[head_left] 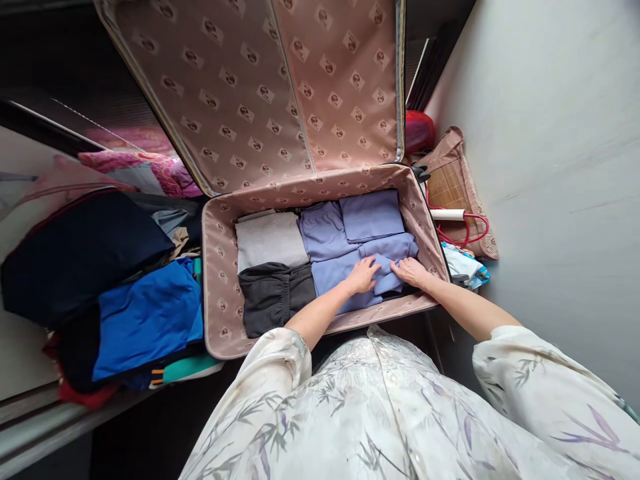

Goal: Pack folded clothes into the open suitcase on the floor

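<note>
- Both hands are lying flat and unclenched, gripping nothing: the left hand (pixel 363 275) and the right hand (pixel 411 271) are pressing palms-down on the lilac top (pixel 350 263), side by side, fingertips nearly meeting over a folded edge, looking like they are smoothing it so it sits level.
- Starting at the far left: a navy bag (pixel 80 250) is slumping on the ledge, and just beside it a blue garment (pixel 145 317) is lying spread out, close to the suitcase and within easy reach.
- A red cloth (pixel 83 399) is peeking out underneath that pile, and floral fabric (pixel 145 167) is bunching up behind it.
- Moving in: the suitcase (pixel 220 293) is lying open, its lid (pixel 260 87) leaning back upright, keeping the whole tray clear for packing.
- Inside, at the left, a grey fold (pixel 270 239) is sitting at the back and dark shorts (pixel 275 297) are filling the front corner, the two touching and leaving no gap.
- Centre to right: the lilac top is taking up the right half of the tray, and a second lilac fold (pixel 373 213) is resting behind it against the back wall.
- Beyond the case's right wall: a red thing (pixel 419 131) is tucked in the corner, a woven bag (pixel 457 187) is leaning against the wall, and a white tube (pixel 447 215) with red cord is lying across it.
- A pale cloth bundle (pixel 465 267) is sitting on the floor just beside the case.
</note>
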Motion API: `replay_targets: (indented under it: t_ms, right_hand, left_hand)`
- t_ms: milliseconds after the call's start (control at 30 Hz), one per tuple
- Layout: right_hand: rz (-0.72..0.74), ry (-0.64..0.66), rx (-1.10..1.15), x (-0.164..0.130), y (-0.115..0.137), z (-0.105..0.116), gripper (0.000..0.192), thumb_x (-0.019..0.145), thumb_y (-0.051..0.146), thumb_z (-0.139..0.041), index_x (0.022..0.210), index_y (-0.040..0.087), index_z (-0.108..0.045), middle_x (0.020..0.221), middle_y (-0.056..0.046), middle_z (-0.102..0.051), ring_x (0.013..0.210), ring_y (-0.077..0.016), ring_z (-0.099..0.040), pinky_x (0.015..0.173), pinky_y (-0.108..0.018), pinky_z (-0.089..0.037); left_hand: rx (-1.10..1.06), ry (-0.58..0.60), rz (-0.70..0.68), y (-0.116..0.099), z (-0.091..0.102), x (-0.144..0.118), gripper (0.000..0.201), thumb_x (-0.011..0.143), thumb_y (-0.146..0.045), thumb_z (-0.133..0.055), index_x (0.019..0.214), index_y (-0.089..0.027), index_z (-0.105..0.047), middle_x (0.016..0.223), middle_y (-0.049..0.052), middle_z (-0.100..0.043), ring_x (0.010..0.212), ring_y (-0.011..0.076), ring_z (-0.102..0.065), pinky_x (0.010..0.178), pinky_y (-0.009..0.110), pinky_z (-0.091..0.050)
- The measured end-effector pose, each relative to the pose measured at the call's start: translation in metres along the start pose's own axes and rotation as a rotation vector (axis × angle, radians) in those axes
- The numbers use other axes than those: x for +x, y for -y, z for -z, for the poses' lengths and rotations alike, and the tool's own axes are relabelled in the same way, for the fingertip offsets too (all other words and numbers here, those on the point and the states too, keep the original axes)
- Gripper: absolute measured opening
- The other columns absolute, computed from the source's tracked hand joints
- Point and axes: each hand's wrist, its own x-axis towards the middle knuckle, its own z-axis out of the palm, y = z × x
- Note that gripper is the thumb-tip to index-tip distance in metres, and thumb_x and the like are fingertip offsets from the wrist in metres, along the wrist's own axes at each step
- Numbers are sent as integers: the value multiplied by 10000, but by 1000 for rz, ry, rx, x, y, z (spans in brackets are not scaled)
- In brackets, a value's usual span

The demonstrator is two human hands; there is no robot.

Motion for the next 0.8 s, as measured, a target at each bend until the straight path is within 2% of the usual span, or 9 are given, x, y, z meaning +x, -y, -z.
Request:
replay_targets:
  t_ms: [133, 233, 300, 400, 467, 567, 633, 700, 800]
  right_hand:
    - [53, 89, 94, 7, -22, 27, 488, 916, 164, -521, 1401, 154, -576, 1122, -203, -731, 1014, -303, -696, 887, -383, -465]
    - [3, 164, 181, 7, -33, 41, 599, 815, 200, -657, 1410, 233, -596, 1160, -162, -733, 1064, -320, -686, 927, -407, -471]
    - [-48, 255, 189, 4, -32, 42, 712, 736, 237, -745, 1431, 264, -593, 1234, -156, -707, 1154, -352, -647, 1004, -471, -446]
    - [-88, 359, 166, -3, -21, 37, 749, 656, 290, -829, 1379, 246, -639, 1358, -182, -620, 1287, -411, -548, 1084, -587, -375]
    - [-108, 253, 169, -5, -12, 36, 678, 757, 324, -769, 1406, 215, -608, 1415, -210, -560, 1307, -410, -521, 1071, -601, -389]
    - [-188, -83, 160, 0, -5, 35, 684, 936, 306, -574, 1587, 226, -381, 1572, -250, -398, 1350, -401, -476, 1044, -571, -428]
    - [-211, -195, 136, 8, -3, 30, 725, 975, 325, -527, 1644, 285, -248, 1673, -230, -245, 1428, -423, -387, 1068, -596, -401]
    - [-197, -156, 105, 16, -3, 19, 806, 949, 395, -600, 1652, 337, -210, 1719, -199, -132, 1485, -460, -291, 1095, -639, -355]
    - [-216, 0, 58, 24, -3, 1, 1085, 781, 481, -810, 1658, 343, -187, 1726, -224, -61, 1512, -515, -217, 1112, -646, -328]
  left_hand:
    - [-346, -116, 79, 14, 12, 13, 468, 833, -245, -715, 1289, -156, -660, 1342, 171, -607, 1253, 315, -589, 1125, 483, -445]
    - [-549, -190, 148, 20, 22, 19, 415, 935, -309, -601, 1311, -143, -655, 1215, 153, -678, 1152, 269, -643, 1058, 422, -493]
    - [-482, -141, 122, 19, 23, 18, 428, 957, -337, -570, 1341, -166, -652, 1274, 151, -653, 1189, 275, -613, 1083, 436, -466]
    - [-204, 81, 13, 7, 13, 9, 436, 879, -397, -689, 1282, -233, -714, 1384, 148, -568, 1274, 353, -526, 1125, 530, -398]
    - [-80, 198, -39, -3, 1, 4, 482, 844, -412, -724, 1305, -271, -708, 1407, 151, -525, 1281, 387, -503, 1104, 561, -394]
    - [-43, 280, -93, -13, -17, 3, 620, 861, -408, -693, 1460, -290, -583, 1414, 162, -486, 1263, 374, -521, 1073, 528, -421]
    - [-58, 320, -107, -13, -26, 5, 704, 850, -392, -701, 1517, -267, -515, 1438, 171, -464, 1272, 362, -528, 1066, 493, -437]
    - [-61, 361, -110, -12, -31, 6, 763, 836, -366, -715, 1547, -244, -468, 1474, 176, -441, 1307, 352, -513, 1070, 465, -445]
    - [4, 428, -120, -14, -30, 2, 790, 849, -350, -706, 1575, -239, -416, 1531, 175, -417, 1337, 342, -495, 1069, 457, -453]
